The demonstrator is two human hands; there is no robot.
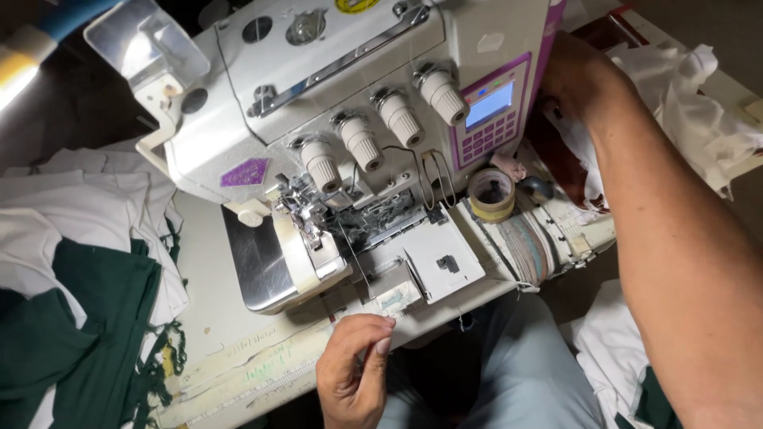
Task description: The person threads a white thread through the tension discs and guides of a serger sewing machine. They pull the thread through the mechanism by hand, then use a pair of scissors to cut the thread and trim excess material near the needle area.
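Note:
A white overlock sewing machine (342,103) stands on a pale table (214,302). My left hand (354,377) is at the table's front edge, below the presser foot (306,218). Its thumb and forefinger are pinched on a thin thread that runs up toward the needle area. My right hand (576,75) reaches round the machine's right side, beside the purple control panel (489,111). Its fingers are hidden behind the machine body, so what they touch is not visible.
White and dark green cloth (79,302) is piled on the left. A roll of tape (491,195) sits to the right of the machine's base. More white fabric (699,103) lies at the right. A lamp (24,56) shines at the top left.

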